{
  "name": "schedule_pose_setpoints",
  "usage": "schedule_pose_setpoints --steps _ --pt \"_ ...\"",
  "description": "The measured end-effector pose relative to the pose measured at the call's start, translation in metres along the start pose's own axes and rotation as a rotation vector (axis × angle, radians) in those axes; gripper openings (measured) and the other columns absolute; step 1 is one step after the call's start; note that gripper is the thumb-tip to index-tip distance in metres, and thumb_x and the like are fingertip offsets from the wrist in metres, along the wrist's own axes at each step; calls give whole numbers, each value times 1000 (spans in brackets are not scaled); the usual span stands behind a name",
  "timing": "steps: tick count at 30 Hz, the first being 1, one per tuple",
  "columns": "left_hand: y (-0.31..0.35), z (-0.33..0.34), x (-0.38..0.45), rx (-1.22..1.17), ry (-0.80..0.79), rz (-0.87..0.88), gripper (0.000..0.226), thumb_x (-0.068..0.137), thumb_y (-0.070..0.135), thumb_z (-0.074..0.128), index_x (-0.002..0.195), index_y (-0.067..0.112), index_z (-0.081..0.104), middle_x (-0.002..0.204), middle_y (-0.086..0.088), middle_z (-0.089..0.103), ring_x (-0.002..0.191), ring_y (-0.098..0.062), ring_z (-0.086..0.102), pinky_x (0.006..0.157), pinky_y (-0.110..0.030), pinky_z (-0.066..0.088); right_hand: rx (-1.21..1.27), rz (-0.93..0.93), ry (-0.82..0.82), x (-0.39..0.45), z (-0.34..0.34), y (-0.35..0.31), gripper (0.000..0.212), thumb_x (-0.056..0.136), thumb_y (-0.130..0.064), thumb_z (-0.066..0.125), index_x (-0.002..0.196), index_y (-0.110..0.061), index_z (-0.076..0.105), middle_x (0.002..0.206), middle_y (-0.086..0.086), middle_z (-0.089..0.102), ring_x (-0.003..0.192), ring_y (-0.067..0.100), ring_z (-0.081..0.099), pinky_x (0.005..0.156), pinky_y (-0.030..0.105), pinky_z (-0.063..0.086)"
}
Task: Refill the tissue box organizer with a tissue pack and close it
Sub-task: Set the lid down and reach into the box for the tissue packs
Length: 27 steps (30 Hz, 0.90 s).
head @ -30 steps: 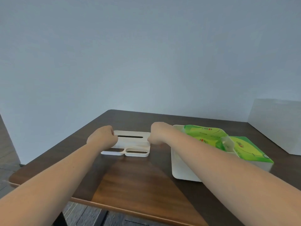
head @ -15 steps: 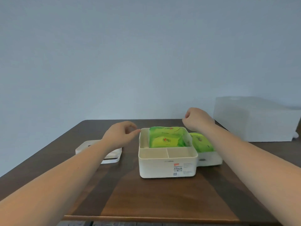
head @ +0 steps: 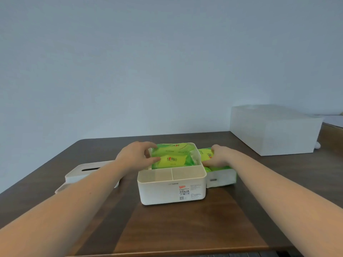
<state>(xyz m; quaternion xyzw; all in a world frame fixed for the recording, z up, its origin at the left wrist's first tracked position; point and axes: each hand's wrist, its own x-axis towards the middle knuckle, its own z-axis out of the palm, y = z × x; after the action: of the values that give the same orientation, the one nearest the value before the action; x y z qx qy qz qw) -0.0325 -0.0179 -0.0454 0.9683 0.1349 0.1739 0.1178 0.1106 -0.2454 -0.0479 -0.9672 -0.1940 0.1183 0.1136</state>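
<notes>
The white tissue box organizer [head: 159,191] stands open at the middle of the table. A green tissue pack [head: 174,160] fills its rear compartment, and the two small front compartments hold nothing. My left hand [head: 135,156] grips the pack's left end, thumb in front and fingers over the top. A second green tissue pack [head: 220,176] lies just outside the organizer's right wall. My right hand [head: 219,156] curls over its top. The organizer's white lid [head: 81,172] with a slot lies flat to the left, partly hidden by my left forearm.
A large white box [head: 274,134] stands at the back right of the dark wooden table [head: 185,229]. A plain wall rises just behind the table's far edge. The table's near edge runs along the bottom of the view.
Both hands have left the lid, which now lies at the left. They moved right and down onto the tissue packs, and the view swung to centre the organizer.
</notes>
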Motion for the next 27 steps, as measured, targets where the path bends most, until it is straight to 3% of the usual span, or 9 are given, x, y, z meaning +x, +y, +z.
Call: schedule_pose_setpoints --steps 5,8,10,13,18,20,23,27 --pt "4 6 1 -25 66 -28 26 87 33 62 109 21 71 76 13 55 82 -15 53 73 -25 40 -40 11 -51 2 5 -2 111 67 -62 70 154 -21 14 152 11 37 133 32 45 104 38 42" --pt "7 -3 4 -190 197 -79 11 87 24 64 92 20 73 72 8 59 76 -16 53 66 -23 40 -56 60 1 12 19 -4 117 46 -69 68 147 -40 17 147 16 34 132 39 40 105 52 41" --pt "6 -14 7 -349 290 -135 12 85 19 66 74 24 66 61 9 55 63 -16 51 57 -22 38 -29 75 30 14 21 -3 106 53 -64 67 145 -42 19 145 17 35 131 41 39 103 55 40" --pt "-2 -29 12 -502 377 -207 22 82 18 66 62 27 61 58 7 55 56 -13 49 59 -24 39 16 85 52 14 17 -2 97 59 -52 65 145 -39 20 143 17 39 128 40 42 102 54 41" --pt "-26 -37 22 -386 492 -303 10 85 19 60 78 15 66 63 5 54 69 -22 51 57 -28 37 67 81 90 21 11 -1 109 48 -41 69 145 -40 20 138 9 50 125 36 47 100 50 43" --pt "-34 -35 27 -330 518 -350 14 86 18 58 87 10 69 72 -2 60 75 -25 52 64 -29 37 112 94 137 18 2 -3 107 48 -38 70 144 -38 23 138 9 50 125 36 47 100 49 44" --pt "-45 -28 36 -290 491 -412 19 87 17 55 93 9 71 87 -11 69 79 -27 55 68 -30 40 235 88 252 20 -16 -9 101 46 -39 71 139 -40 30 134 9 52 122 35 51 99 48 47" --pt "-58 -17 48 -231 415 -430 22 88 15 53 96 9 72 94 -12 71 81 -25 54 68 -30 41 391 -76 370 13 -44 -25 103 44 -41 72 137 -46 28 131 7 52 121 34 52 99 48 47"
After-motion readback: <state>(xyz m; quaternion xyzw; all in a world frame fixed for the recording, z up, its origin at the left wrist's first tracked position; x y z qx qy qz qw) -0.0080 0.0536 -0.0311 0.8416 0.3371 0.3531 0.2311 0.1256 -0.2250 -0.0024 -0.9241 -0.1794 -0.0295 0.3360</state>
